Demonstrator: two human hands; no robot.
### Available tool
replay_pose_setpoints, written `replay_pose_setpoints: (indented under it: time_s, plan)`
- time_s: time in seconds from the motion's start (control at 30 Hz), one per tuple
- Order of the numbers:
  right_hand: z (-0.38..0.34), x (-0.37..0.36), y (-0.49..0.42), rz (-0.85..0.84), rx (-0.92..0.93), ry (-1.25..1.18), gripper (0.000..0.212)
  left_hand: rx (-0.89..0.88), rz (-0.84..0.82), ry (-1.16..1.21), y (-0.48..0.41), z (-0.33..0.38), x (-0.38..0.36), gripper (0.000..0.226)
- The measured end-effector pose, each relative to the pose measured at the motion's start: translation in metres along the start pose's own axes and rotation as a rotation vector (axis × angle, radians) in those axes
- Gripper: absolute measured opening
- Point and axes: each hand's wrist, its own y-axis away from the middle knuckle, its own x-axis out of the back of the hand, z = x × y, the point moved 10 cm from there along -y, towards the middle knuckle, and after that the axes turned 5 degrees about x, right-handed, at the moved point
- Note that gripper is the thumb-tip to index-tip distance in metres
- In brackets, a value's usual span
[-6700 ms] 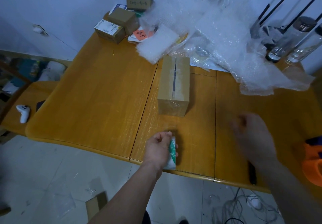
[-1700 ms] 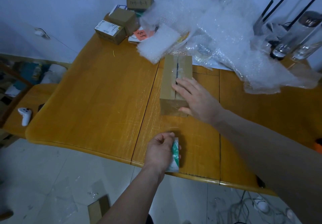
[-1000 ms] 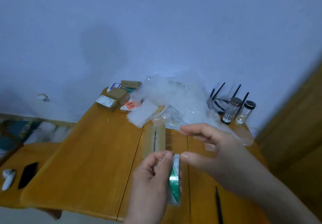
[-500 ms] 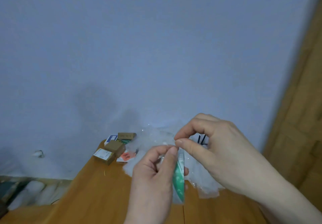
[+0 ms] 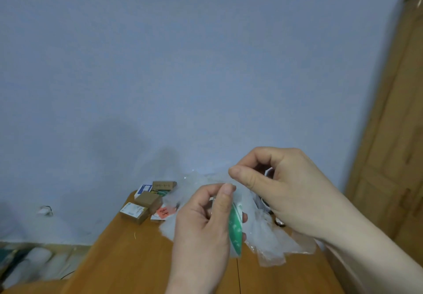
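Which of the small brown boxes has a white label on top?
The front box, nearest the camera; the middle box and the back box have none.

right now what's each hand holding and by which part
The left hand grips the tape roll by its rim, thumb on the top edge. The right hand pinches just above the roll; whether it has the tape's end cannot be told.
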Motion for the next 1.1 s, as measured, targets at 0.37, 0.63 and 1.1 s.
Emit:
replay_pose_setpoints:
  time_s: [0.37,0.63,1.1]
  plan:
    - [0.001,-0.011,0.002,-0.089,-0.144,-0.106,0.028,-0.207,0.102,-0.154,-0.003,0.01,0.014,0.035]
    - [-0.007,-0.011,0.001,-0.087,-0.143,-0.078,0.028,-0.322,0.172,-0.326,0.003,0.021,0.019,0.031]
    - [-0.001,-0.021,-0.01,-0.193,-0.242,-0.04,0.033,-0.498,0.329,-0.606,0.008,0.038,0.035,0.034]
